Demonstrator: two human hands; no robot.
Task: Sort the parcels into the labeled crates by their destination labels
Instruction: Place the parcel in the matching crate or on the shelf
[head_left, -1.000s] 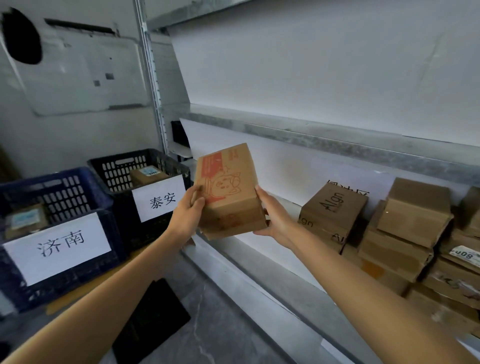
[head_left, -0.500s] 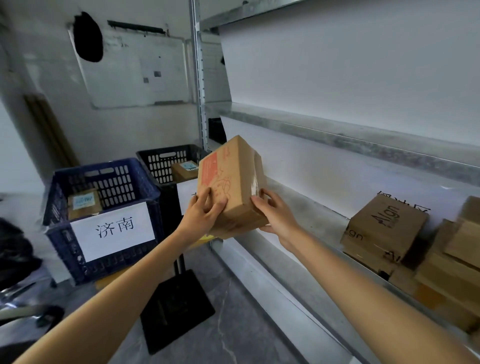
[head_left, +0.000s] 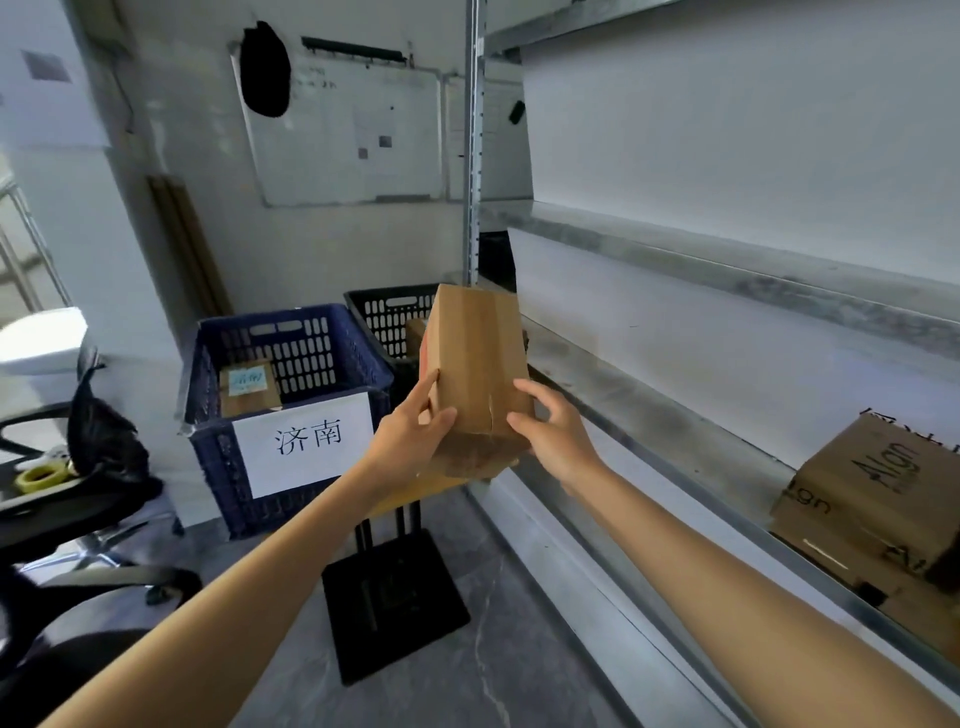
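Note:
I hold a brown cardboard parcel (head_left: 475, 364) upright in front of me, its plain taped side toward me. My left hand (head_left: 410, 436) grips its lower left edge and my right hand (head_left: 548, 431) its lower right. Left of the parcel stands a blue crate (head_left: 291, 358) with a white sign reading 济南 (head_left: 306, 441); one small labelled box (head_left: 248, 387) lies inside. Behind the parcel a black crate (head_left: 387, 317) is partly hidden. On the shelf (head_left: 649, 421) at right sits a box printed "Align" (head_left: 872, 499).
A black stand base (head_left: 395, 597) rests on the grey floor below the crates. An office chair (head_left: 67, 597) with a black bag (head_left: 104, 431) and a tape roll (head_left: 39, 475) is at left. A whiteboard (head_left: 343, 135) hangs on the back wall.
My view has swung left, so the blue crate is now central and most shelf parcels are out of sight. The parcel has turned in my hands, its red-printed face now away from me.

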